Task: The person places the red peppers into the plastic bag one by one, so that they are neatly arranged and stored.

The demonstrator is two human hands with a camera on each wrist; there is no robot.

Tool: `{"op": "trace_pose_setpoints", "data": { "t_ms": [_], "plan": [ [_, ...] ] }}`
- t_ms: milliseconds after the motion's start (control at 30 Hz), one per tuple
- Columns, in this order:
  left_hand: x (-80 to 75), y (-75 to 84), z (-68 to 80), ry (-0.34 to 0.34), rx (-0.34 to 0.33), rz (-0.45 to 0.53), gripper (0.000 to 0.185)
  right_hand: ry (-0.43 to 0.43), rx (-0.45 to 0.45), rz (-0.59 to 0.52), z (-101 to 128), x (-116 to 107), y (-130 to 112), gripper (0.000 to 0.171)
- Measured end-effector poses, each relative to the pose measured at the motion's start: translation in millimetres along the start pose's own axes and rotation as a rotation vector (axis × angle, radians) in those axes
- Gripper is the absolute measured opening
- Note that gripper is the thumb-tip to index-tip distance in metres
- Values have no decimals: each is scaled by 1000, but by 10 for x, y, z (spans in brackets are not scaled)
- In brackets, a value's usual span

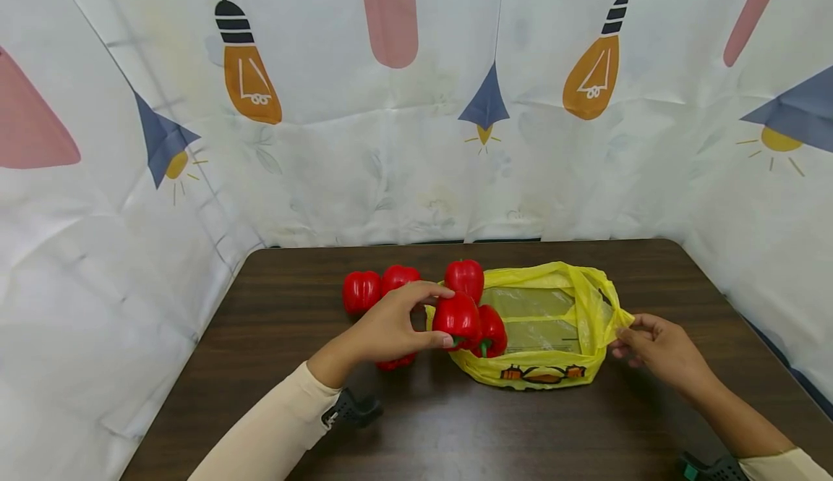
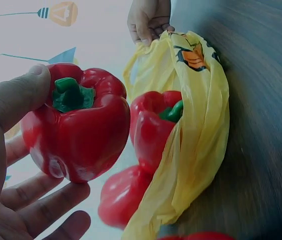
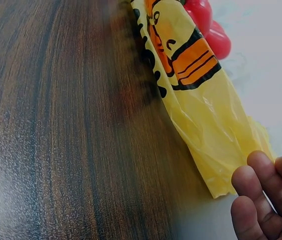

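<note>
My left hand (image 1: 397, 322) grips a red bell pepper (image 1: 457, 316) between thumb and fingers, above the left end of a yellow plastic bag (image 1: 543, 376). Its green stem shows in the left wrist view, where the pepper (image 2: 78, 130) hangs apart from the bag. Two more red peppers, one upright (image 1: 465, 278) and one tilted (image 1: 492, 330), are at the bag's left end, partly hidden. Over at the bag's right end, my right hand (image 1: 660, 351) pinches the bag's edge, pulling it out to a point. The bag's mouth faces up, held wide.
Left of the bag, more red peppers lie on the dark wooden table (image 1: 280, 336): one at the far left (image 1: 361, 293), one beside it (image 1: 399, 276), and one mostly hidden under my left hand (image 1: 395, 362). A white printed cloth (image 1: 390, 177) hangs behind the table.
</note>
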State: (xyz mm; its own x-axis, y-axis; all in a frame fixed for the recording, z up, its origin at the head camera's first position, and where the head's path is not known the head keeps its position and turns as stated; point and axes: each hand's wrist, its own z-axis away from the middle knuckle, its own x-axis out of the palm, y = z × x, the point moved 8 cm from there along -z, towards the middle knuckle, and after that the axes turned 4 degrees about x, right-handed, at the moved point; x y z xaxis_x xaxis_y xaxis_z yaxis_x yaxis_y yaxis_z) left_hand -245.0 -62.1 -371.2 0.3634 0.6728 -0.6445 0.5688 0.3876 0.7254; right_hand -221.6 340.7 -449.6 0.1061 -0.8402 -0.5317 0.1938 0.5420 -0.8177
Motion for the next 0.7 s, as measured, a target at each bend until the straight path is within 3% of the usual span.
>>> {"op": "trace_pose_setpoints", "data": {
  "t_ms": [267,700],
  "plan": [
    [118,65,-123,-13,28,8,62,4,4,1,-1,1,6,42],
    [319,95,-292,-32,16,54,62,-7,6,-9,-22,18,14,42]
  ]
}}
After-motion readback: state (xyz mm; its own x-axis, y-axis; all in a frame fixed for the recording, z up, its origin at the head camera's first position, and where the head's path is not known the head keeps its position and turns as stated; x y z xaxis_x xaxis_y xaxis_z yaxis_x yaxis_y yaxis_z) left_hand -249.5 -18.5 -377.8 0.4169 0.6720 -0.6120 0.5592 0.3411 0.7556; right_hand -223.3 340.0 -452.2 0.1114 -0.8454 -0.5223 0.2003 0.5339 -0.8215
